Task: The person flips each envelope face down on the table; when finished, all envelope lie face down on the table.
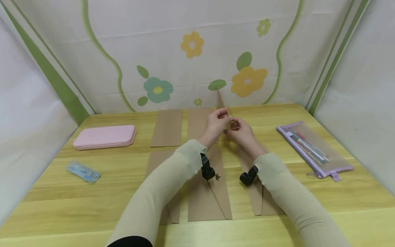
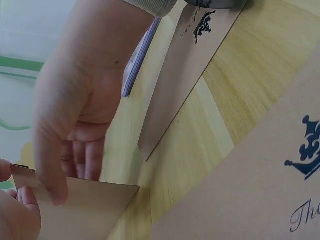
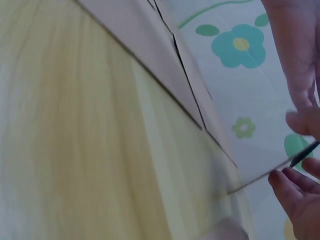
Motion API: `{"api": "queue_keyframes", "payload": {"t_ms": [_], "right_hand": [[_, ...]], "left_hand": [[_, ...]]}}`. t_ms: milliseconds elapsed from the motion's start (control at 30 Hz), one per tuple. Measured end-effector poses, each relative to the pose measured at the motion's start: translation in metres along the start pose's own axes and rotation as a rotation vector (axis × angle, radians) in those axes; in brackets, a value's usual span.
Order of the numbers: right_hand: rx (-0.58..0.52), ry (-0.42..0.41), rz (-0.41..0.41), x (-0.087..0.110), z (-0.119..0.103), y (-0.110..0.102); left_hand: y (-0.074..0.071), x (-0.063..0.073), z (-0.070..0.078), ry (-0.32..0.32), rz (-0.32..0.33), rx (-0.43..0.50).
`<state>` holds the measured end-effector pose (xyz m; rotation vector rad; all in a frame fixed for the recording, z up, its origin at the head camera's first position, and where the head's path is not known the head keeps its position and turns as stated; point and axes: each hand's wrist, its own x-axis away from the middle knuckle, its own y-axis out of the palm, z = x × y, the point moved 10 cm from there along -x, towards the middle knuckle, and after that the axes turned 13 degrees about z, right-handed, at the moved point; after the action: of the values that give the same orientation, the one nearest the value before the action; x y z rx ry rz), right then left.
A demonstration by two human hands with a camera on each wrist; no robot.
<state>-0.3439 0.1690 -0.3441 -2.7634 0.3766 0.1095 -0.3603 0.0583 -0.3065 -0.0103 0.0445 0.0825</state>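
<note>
Both hands meet over the back middle of the table, around a brown paper envelope (image 1: 220,100) held up on edge. My left hand (image 1: 218,122) pinches its edge between thumb and fingers. My right hand (image 1: 242,133) holds it from the other side; in the left wrist view its thumb lies on the envelope's face (image 2: 85,212) with the fingers behind. A small dark strip (image 3: 305,154) shows at the envelope's edge by the fingertips. Beneath the forearms lie more brown envelopes, the middle one (image 1: 202,202) bearing a black crown print (image 1: 217,177).
Flat brown envelopes (image 1: 166,128) also lie at the back. On the left are a pink case (image 1: 105,136) and a small light-blue item (image 1: 83,172). A purple-edged zip pouch (image 1: 324,151) with pens lies right. A flower-patterned cloth (image 1: 191,75) hangs behind the wooden table (image 1: 117,206).
</note>
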Motion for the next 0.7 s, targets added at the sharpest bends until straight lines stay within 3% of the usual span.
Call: {"api": "queue_keyframes", "payload": {"t_ms": [367,700], "right_hand": [[0.032,-0.098,0.271,0.006,-0.017,-0.011],[0.19,-0.32,0.427,0.018,-0.038,-0.022]], "left_hand": [[-0.001,0.002,0.001,-0.006,-0.004,0.002],[0.001,0.001,-0.003,-0.05,-0.005,0.106]]}}
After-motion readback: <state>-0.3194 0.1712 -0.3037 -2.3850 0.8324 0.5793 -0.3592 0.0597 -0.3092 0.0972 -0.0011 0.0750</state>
